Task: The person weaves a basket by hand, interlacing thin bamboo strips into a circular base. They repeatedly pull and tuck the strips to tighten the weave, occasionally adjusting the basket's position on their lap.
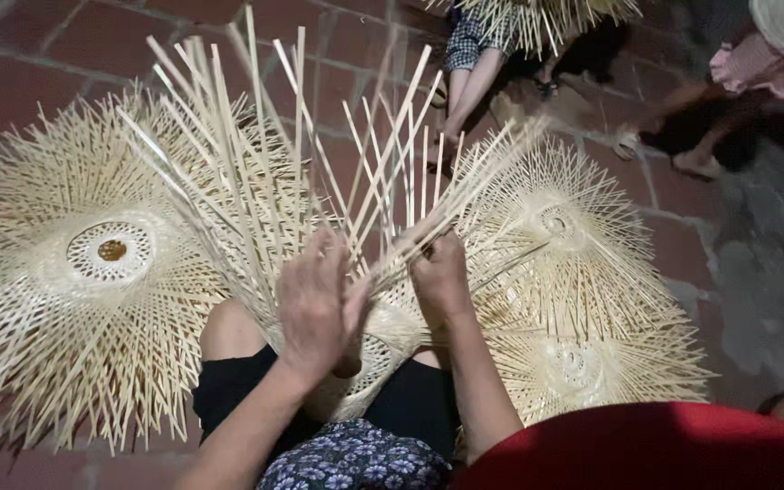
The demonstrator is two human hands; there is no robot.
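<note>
Far left of the frame: finished woven disc (93,263) lying flat on the brick floor (11,82), loose ends fanning out everywhere. Easy to snag or step on, could snap a few strips.

Centre: half-woven basket (378,340) sitting in the lap, propped on the knees. Left hand (315,304) pressed over the weave, fingers curled and gripping a sheaf of upright bamboo strips (229,154). Right hand (439,277) just beside it, closed tight on another bundle slanting to the upper right. Too hard a bend there and a strip probably cracks or splinters into a finger; loosen the grip and the weave likely springs apart.

Right: two more discs (560,222), overlapping. Red thing (646,449) at lower right cut off, can't tell what. Upper edge: other people's legs (474,82), rest out of frame. Basket centre mostly hidden under the hands, fingertips buried too.
</note>
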